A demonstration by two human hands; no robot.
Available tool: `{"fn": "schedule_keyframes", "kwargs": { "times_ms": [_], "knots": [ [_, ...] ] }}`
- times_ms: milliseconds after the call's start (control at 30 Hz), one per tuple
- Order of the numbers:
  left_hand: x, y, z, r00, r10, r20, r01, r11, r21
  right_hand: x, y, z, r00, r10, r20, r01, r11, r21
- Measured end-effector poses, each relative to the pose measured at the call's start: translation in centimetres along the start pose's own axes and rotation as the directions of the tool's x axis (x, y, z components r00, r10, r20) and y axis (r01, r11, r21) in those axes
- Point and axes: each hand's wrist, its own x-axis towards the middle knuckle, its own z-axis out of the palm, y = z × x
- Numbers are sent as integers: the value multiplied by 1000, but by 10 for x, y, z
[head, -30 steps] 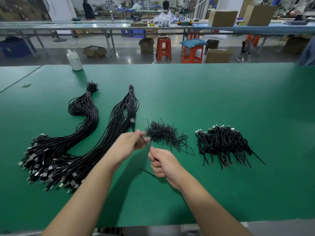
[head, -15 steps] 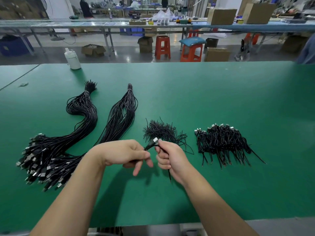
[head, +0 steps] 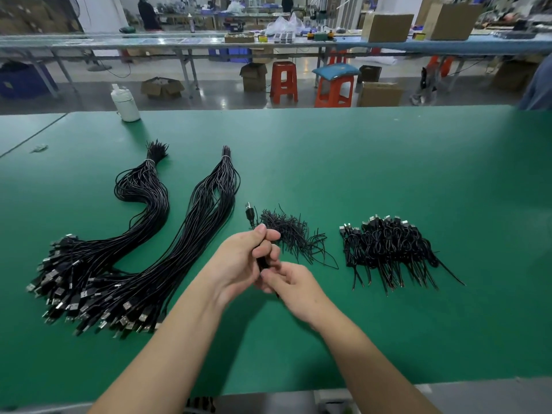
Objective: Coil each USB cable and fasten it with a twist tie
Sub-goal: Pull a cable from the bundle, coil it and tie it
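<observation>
Your worktop [head: 388, 162] is plain green, and every USB cable bundle [head: 206, 222], the twist ties [head: 286, 231] and the coiled pile [head: 385, 246] on it are black with silver plug tips. The bottle [head: 125, 103] at your far edge is white; the stools [head: 283, 82] beyond are orange-red.

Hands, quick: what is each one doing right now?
Left hand: fingers curled round a coiled USB cable, plug sticking up.
Right hand: fingers pinch the same cable's lower end.

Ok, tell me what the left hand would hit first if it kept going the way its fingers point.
The left hand, gripping the cable, points up and right, so probably the twist tie pile just beyond its fingertips; depth is unclear.
</observation>
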Motion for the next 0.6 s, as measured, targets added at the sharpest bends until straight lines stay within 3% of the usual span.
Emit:
{"fn": "schedule_keyframes", "kwargs": {
  "times_ms": [133,267,333,367,433,467,533,567,600],
  "knots": [
    [-3,-7,-1,992,-18,128,4,994,106,1,6,-4,997,-58,-48,64,986,151],
    [-6,0,-6,973,-106,203,46,959,280,3,9,-6,988,-62,-142,68,997,40],
    [-3,2,-10,979,-133,153,60,912,407,3,11,-7,984,-39,-175,40,999,3],
    [-2,0,-11,989,-117,92,56,865,498,3,13,-8,977,-85,-196,65,992,-108],
    [0,-5,-7,999,-14,-41,40,668,743,2,20,-7,959,-214,-187,111,888,-446],
    [-1,-8,-3,995,59,-79,41,484,874,1,23,-5,955,-242,-171,106,817,-567],
    [-5,-15,6,973,220,-65,70,-17,997,0,25,-1,961,-221,-164,61,753,-655],
    [-7,-17,7,963,270,-20,79,-211,974,-1,25,0,963,-208,-170,42,743,-668],
    [-8,-19,6,956,292,12,85,-314,946,-2,25,0,964,-202,-170,33,731,-681]
  ]
}}
